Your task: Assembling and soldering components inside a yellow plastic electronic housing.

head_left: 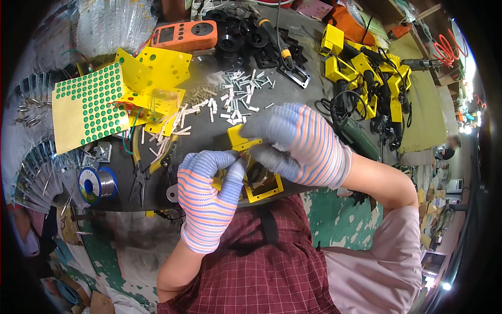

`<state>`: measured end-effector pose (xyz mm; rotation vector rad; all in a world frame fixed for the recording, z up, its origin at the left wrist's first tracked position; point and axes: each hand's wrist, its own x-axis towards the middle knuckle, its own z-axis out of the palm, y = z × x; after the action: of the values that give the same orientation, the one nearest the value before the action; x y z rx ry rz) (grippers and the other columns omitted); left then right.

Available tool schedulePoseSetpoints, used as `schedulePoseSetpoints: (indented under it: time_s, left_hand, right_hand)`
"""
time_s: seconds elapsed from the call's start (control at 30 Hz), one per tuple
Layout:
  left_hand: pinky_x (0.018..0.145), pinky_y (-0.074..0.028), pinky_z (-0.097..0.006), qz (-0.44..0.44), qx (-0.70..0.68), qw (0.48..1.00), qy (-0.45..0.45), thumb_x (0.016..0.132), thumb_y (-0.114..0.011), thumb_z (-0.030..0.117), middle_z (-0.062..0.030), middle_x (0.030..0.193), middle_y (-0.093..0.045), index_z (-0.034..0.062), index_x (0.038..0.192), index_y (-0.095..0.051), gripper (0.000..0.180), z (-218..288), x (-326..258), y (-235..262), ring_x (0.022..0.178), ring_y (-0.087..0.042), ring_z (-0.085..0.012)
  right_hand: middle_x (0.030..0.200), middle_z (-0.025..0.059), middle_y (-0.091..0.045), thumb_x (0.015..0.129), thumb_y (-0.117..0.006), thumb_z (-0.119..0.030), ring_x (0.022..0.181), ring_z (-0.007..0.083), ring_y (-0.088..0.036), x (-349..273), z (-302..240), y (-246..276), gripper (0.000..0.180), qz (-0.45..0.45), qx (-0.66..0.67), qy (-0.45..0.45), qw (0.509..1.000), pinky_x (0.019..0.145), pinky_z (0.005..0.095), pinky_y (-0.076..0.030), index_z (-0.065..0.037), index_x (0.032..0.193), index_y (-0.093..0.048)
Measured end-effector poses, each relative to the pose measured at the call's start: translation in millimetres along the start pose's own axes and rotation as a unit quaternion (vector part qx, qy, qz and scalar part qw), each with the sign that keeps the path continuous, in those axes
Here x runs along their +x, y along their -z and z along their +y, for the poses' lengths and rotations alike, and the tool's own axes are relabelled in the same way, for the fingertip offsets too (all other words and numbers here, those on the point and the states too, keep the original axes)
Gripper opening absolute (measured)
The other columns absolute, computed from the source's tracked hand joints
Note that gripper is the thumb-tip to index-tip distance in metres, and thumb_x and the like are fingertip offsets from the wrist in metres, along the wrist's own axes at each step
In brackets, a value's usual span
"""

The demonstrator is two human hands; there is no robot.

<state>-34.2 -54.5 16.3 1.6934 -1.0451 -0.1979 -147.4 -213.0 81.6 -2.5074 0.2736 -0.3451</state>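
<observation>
You have a yellow plastic housing [260, 186] between your two gloved hands, at the near edge of the dark table [209, 137], just above your lap. It looks only partly assembled: the square frame at its lower end is open, dark parts show inside it, and a flat yellow tab sticks up at the top between your hands. To your right, a row of similar yellow housings [366, 78] with black cables lies well apart from you, and they look more complete than the one you hold, so I judge this piece to be somewhere in the middle of its assembly. What exactly has been fitted inside it I cannot tell; your gloves cover most of it.

Your left hand [206, 196] comes up from below, its fingers [234, 172] curled and pinching the left side of the housing near a thin reddish wire. Your right hand [303, 146] reaches in from the right and lies over the top, fingers bent down and clamped on the upper part beside the tab. Both hands are grasping the piece; neither is released.

Beyond your hands, a scatter of small white pieces and screws [238, 91] lies near, and yellow-handled pliers [144, 162] rest untouched just left of your left hand.
</observation>
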Motion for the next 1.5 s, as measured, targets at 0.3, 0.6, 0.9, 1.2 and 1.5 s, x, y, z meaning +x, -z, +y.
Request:
schedulePoseSetpoints:
  time_s: [0.3, 0.6, 0.9, 1.2, 1.5]
  left_hand:
    - [0.078, -0.043, -0.045, 0.066, 0.209, 0.950, -0.223, 0.077, -0.073, 0.013, -0.0072, 0.089, -0.063, 0.0118, 0.091, -0.063, 0.017, 5, -2, 1, 0.082, -0.057, -0.0306]
    - [0.070, -0.046, -0.038, -0.003, -0.101, 0.993, 0.060, 0.077, -0.077, 0.007, -0.0093, 0.083, -0.065, 0.0047, 0.086, -0.066, 0.014, -2, -5, -3, 0.076, -0.059, -0.0277]
    - [0.074, -0.044, -0.039, 0.032, 0.126, 0.980, -0.153, 0.077, -0.076, 0.010, -0.0023, 0.091, -0.065, 0.0148, 0.098, -0.068, 0.023, 0, -7, 1, 0.081, -0.057, -0.0266]
    - [0.077, -0.048, -0.033, 0.000, -0.144, 0.986, 0.085, 0.081, -0.073, 0.001, -0.0085, 0.091, -0.068, 0.0051, 0.093, -0.069, 0.014, -5, -14, -1, 0.082, -0.062, -0.0225]
    - [0.072, -0.048, -0.029, 0.012, -0.188, 0.971, 0.148, 0.084, -0.073, 0.005, -0.0070, 0.088, -0.066, 0.0030, 0.096, -0.068, 0.013, -4, -15, -4, 0.076, -0.060, -0.0155]
  right_hand:
    - [0.076, 0.0136, -0.062, 0.084, -0.061, -0.022, 0.067, 0.0349, -0.061, -2, 8, -17, 0.016, -0.013, -0.118, 0.141, 0.983, 0.059, 0.0447, -0.048, -0.007, 0.089, -0.062]
    - [0.082, 0.0061, -0.062, 0.079, -0.067, -0.027, 0.072, 0.0285, -0.060, -4, -1, -3, 0.021, 0.067, -0.202, 0.173, 0.962, 0.067, 0.0405, -0.048, -0.014, 0.096, -0.065]
    - [0.077, 0.0173, -0.062, 0.093, -0.059, -0.027, 0.068, 0.0370, -0.059, 1, 9, -3, 0.027, -0.059, 0.174, -0.089, 0.979, 0.062, 0.0432, -0.048, -0.001, 0.087, -0.061]
    - [0.110, 0.0121, -0.065, 0.082, -0.072, -0.020, 0.102, 0.0344, -0.062, 84, 73, -32, 0.023, -0.126, -0.107, 0.036, 0.986, 0.088, 0.0442, -0.049, -0.015, 0.105, -0.070]
    - [0.114, 0.0138, -0.063, 0.080, -0.071, -0.020, 0.102, 0.0382, -0.062, 97, 72, -48, 0.027, -0.126, -0.260, 0.047, 0.956, 0.087, 0.0467, -0.050, -0.009, 0.105, -0.066]
